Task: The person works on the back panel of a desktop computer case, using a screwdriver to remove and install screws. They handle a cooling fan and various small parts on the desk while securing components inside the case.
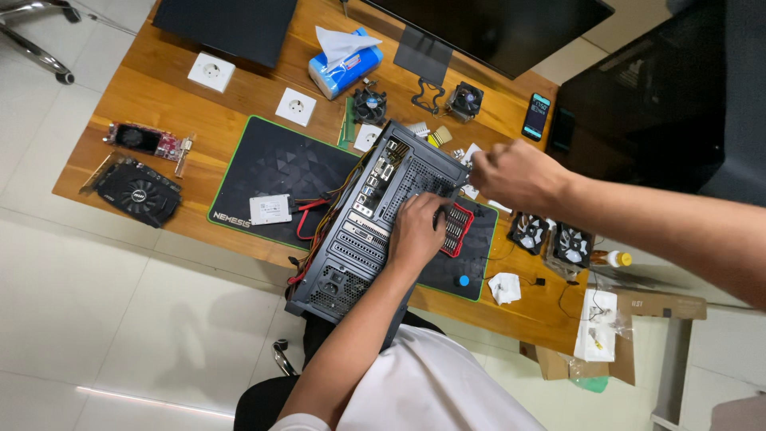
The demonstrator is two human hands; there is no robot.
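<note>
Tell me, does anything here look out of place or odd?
Yes. The black computer case lies askew, its lower end overhanging the wooden desk's front edge, with red and yellow cables spilling out onto the mat. The left hand rests on the case.

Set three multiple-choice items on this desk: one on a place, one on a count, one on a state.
1. The black graphics card lies: A on the mat; B on bare wood beside the mat; C on the floor.
2. White sockets on the desk: A one; B two; C four.
3. The left hand is: A resting on the computer case; B lifted clear; C holding a phone.
Key: B, wood shows all round the card; B, two show; A, its palm lies on the case.
</note>
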